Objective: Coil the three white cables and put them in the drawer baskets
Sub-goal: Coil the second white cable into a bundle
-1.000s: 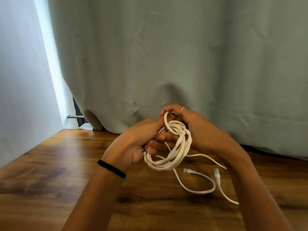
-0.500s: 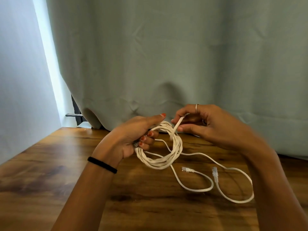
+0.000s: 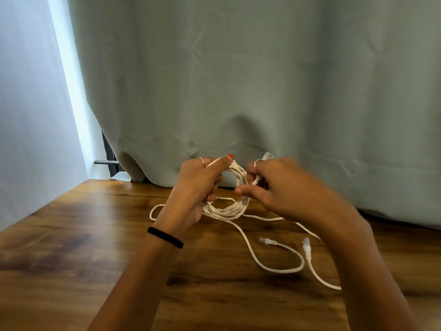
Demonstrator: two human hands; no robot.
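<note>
A coil of white cable hangs just above the wooden table. My left hand grips the coil's left side, thumb laid over its top. My right hand pinches the cable's free end beside the coil's right side, and the clear plug sticks up above my fingers. More white cable lies loose on the table in front, with two plugs close together. A thin loop shows left of my wrist. No drawer or baskets are in view.
A grey-green curtain hangs along the table's back edge, close behind my hands. A pale wall stands to the left. A dark metal bracket shows in the gap at the curtain's left edge.
My right hand has drawn the free end through to the coil's right side, so the plug now stands above it. My left thumb has shifted onto the coil's top. The coil has risen a little.
</note>
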